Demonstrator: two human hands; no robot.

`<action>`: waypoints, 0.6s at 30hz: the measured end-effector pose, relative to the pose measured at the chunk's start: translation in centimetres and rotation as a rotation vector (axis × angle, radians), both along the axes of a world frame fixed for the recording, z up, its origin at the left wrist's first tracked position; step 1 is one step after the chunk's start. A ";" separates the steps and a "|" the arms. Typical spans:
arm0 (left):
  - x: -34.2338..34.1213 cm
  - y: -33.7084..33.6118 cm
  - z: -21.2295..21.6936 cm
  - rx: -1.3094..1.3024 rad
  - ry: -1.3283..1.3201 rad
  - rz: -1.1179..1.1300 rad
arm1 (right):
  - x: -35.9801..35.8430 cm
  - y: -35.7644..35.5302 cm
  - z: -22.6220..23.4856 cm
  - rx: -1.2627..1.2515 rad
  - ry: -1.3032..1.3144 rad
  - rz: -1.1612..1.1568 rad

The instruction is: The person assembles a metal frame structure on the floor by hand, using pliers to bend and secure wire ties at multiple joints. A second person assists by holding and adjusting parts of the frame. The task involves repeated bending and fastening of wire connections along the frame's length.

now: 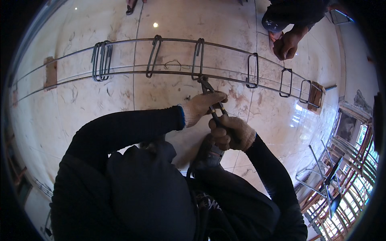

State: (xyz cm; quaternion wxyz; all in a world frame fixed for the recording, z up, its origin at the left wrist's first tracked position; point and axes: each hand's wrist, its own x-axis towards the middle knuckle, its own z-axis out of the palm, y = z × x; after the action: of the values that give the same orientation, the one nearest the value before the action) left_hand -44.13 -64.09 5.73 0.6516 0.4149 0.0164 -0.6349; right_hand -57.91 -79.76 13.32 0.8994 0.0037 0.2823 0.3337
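Pliers are taken as the reference point. Their tip is set against the meeting place of one steel loop and the near rod; whether any wire is caught in the jaws cannot be told at this size. The handles are gripped by the gloved right hand, its fingers folded tightly round them; the gloved left hand is partly closed about the pliers just behind their head, apparently as a steady. For good work, the tip should be seated squarely on the join, pressure should be made by the right hand alone, and the loop should be kept square to the rods while any turn is given; too hard a twist could, it is judged, snap a thin tie or drag the loop askew. Appearance: the loop is dark, narrow and rectangular with rounded corners, lies just beyond the pliers' tip, leans slightly, and spans from the near rod to the far rod. Left of the pliers, a single leaning loop and, farther off, a close bunch of loops are noted; right of them, three more loops are spaced out.
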 end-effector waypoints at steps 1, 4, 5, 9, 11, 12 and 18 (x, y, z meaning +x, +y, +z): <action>0.0 0.0 -0.4 0.028 -0.026 0.038 | 0.3 0.2 0.2 -0.282 0.012 0.157; -0.6 -0.6 -2.4 0.168 -0.231 0.039 | 1.9 1.6 3.2 -1.183 -0.023 0.606; -0.6 -0.5 -2.0 0.238 -0.299 -0.005 | 2.6 3.2 4.4 -1.511 -0.099 0.736; -0.7 -1.0 -1.0 0.311 -0.459 -0.093 | 1.9 6.8 4.7 -2.114 -0.149 0.932; -0.6 -1.1 -1.1 0.364 -0.139 0.010 | 1.8 5.8 2.7 -1.949 -0.186 0.926; -0.8 -1.0 -0.6 0.364 -0.069 0.053 | 1.6 5.3 1.9 -1.817 -0.179 0.904; 0.1 -0.1 1.0 0.257 0.031 0.029 | -0.5 1.0 0.8 -0.385 0.002 0.093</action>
State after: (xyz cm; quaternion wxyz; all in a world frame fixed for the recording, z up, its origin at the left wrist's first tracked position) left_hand -44.08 -64.16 6.76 0.6017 0.4848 0.1137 -0.6244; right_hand -58.43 -78.71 14.09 0.8667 -0.1809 0.3418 0.3149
